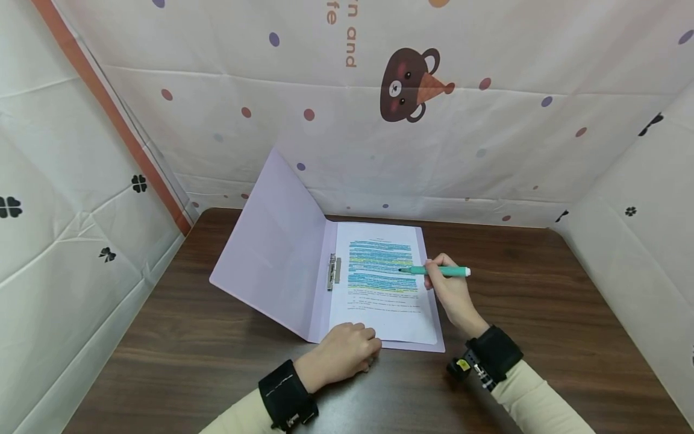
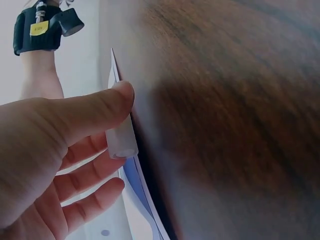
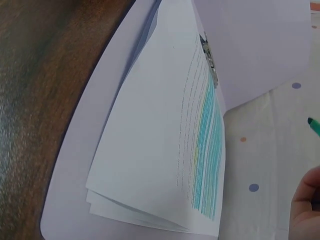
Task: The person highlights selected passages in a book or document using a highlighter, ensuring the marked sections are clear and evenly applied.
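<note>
My right hand (image 1: 452, 292) pinches a green marker (image 1: 441, 271), tip bare and pointing left over the highlighted lines of the printed sheet (image 1: 374, 325). Whether the tip touches the paper I cannot tell. In the right wrist view, only the marker's dark tip (image 3: 311, 121) and part of the hand show at the right edge. At the folder's near edge lies my left hand (image 1: 347, 349). The left wrist view shows its thumb and fingers around a whitish marker cap (image 2: 122, 140). Several sheets lie in the open lilac folder (image 1: 271, 253) beside its metal clip (image 1: 331, 271).
The folder's cover tilts up on the left toward the patterned cloth (image 1: 336, 150) behind. Brown wood tabletop (image 1: 542, 301) surrounds the folder. More cloth hangs on the left (image 1: 65, 271) and right sides.
</note>
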The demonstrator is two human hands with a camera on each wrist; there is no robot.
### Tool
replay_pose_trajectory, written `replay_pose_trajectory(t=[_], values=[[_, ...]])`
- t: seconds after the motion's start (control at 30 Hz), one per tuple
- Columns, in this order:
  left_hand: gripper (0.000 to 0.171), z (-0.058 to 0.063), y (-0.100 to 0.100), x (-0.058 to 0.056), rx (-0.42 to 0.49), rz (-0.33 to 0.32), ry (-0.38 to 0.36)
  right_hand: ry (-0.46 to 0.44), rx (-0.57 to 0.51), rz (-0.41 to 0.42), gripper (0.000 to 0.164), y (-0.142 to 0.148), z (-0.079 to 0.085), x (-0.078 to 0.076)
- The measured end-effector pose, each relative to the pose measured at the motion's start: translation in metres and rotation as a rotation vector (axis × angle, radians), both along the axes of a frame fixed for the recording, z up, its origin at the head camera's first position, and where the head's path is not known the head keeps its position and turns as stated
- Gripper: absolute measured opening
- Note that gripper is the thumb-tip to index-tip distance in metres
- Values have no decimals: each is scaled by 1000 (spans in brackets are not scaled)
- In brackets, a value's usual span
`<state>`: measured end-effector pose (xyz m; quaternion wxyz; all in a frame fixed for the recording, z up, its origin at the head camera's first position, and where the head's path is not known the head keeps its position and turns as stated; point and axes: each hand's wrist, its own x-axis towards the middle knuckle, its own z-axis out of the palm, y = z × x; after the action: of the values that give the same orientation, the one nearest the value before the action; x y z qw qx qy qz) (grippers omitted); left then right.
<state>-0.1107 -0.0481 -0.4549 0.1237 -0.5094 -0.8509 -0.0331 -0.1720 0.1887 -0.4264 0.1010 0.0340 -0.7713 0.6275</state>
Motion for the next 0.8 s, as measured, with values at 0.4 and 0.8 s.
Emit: replay_pose_trajectory(t=[0.4, 0.8], values=[[23, -1, 0, -1, -54, 39, -37, 7, -23, -45, 27, 1, 1, -1], [24, -1, -1, 0, -54, 36, -51, -10, -10, -35, 28, 1, 1, 1]])
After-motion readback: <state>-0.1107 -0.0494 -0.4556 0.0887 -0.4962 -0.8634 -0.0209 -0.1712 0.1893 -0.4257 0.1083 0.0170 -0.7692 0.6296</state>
